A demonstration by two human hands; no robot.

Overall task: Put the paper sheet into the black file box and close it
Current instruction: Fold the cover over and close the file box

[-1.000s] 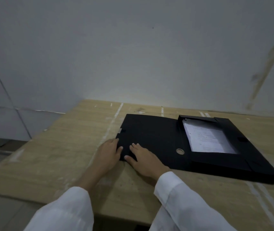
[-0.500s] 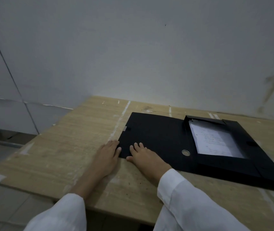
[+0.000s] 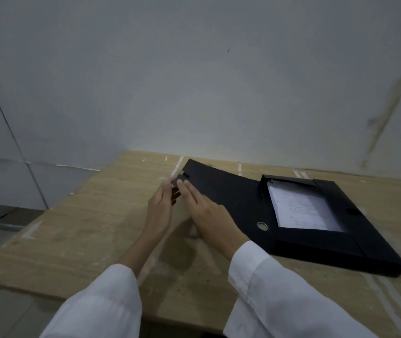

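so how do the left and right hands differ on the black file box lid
The left hand pinches the raised edge of the black file box lid; the right hand lies flat on top of it. The left hand stands on edge, the right is palm down. Both touch the lid's left end.

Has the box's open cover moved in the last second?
Yes. The left edge of the cover lay flat on the table before; now it is raised off it, the left hand pinching that edge and the right hand flat on top.
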